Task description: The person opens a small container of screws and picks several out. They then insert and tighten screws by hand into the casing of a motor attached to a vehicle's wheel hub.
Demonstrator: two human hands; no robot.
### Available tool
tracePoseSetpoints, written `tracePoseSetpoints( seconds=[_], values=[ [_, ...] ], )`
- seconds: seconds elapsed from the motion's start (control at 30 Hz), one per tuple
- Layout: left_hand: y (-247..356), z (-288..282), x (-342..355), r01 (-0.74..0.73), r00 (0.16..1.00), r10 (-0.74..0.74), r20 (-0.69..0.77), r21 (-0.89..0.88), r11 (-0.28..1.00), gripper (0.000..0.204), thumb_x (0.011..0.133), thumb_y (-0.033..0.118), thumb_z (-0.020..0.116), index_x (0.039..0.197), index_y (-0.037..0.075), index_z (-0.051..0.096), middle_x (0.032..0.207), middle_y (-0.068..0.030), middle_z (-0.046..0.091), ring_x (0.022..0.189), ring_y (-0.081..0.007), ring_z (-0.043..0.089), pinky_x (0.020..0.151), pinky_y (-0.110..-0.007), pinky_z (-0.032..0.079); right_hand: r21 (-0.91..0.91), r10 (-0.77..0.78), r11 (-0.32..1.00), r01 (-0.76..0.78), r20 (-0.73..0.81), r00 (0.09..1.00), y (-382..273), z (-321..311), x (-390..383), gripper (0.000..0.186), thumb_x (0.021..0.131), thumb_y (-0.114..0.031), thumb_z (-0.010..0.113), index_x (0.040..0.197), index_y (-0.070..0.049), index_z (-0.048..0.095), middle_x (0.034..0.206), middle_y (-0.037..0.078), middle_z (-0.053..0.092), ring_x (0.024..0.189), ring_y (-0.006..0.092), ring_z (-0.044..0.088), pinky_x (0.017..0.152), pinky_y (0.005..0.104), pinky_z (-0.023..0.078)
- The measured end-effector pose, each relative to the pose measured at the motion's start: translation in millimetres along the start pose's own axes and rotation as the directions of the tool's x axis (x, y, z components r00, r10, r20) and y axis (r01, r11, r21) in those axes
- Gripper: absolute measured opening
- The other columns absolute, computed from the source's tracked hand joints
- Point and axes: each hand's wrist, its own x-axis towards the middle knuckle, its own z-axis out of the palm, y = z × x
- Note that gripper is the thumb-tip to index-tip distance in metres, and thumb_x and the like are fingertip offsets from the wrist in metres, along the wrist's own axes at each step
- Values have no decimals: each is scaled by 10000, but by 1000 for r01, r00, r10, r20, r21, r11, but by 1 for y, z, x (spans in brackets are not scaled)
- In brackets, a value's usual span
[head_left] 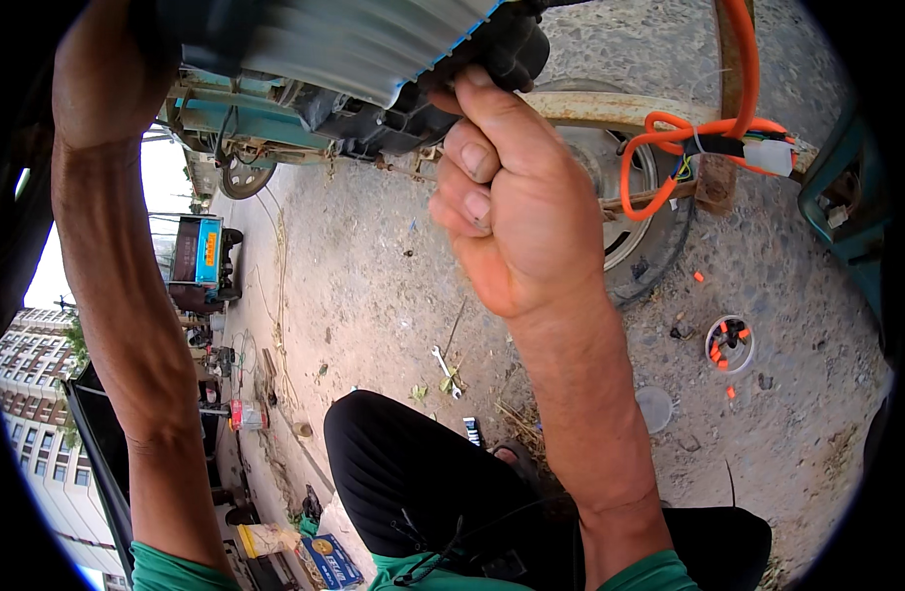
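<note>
Overhead, a silver ribbed housing with a blue-edged rim and black fittings sits against a rusty, teal-painted metal frame. My left hand is raised to the housing's dark left end, its fingers hidden there. My right hand is closed, the upper digits pressed to the black fittings under the rim and the others curled inward; what exactly they grip is hidden. Just right of it, orange cables with coloured wires and a white connector hang by the frame.
On the ground lie a wheel, a wrench, a tube, a tub of small orange-and-black parts, a round lid and boxes. A teal panel stands at right, a small vehicle and buildings at left.
</note>
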Motion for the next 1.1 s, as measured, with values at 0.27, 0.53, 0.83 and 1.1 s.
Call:
tracePoseSetpoints(
  seconds=[0.27,0.53,0.83,1.1],
  values=[
    [-4,5,-1,-42,999,42,-2,-1,999,445,979,420,460,1111,19,604,945,-38,664,814,-97,619,749,-221,483,-128,-206,973,191,-120,971,11,12,4,276,941,-261,605,852,1,598,617,-7,496,460,61,345,430,234,296],
    [-5,7,-2,-12,997,12,-75,5,1000,439,986,418,455,1086,19,609,911,-25,655,771,-83,596,693,-210,464,-142,-117,984,109,-47,992,0,4,2,290,917,-241,532,855,36,588,567,6,440,453,93,342,439,250,287],
    [-2,0,-1,-69,988,106,-115,285,956,389,1014,364,423,1019,27,618,807,23,598,682,-50,542,607,-187,423,-49,29,998,-31,-26,999,3,-2,3,319,916,-283,555,875,33,561,561,10,425,450,94,334,430,247,275],
    [-10,2,-3,-103,982,140,-125,263,959,405,1001,387,449,1042,17,610,843,13,613,719,-58,557,637,-185,433,-11,-8,1000,7,-94,996,4,5,-2,262,931,-277,614,901,-19,588,594,-17,444,454,66,329,427,223,261]
  ],
)
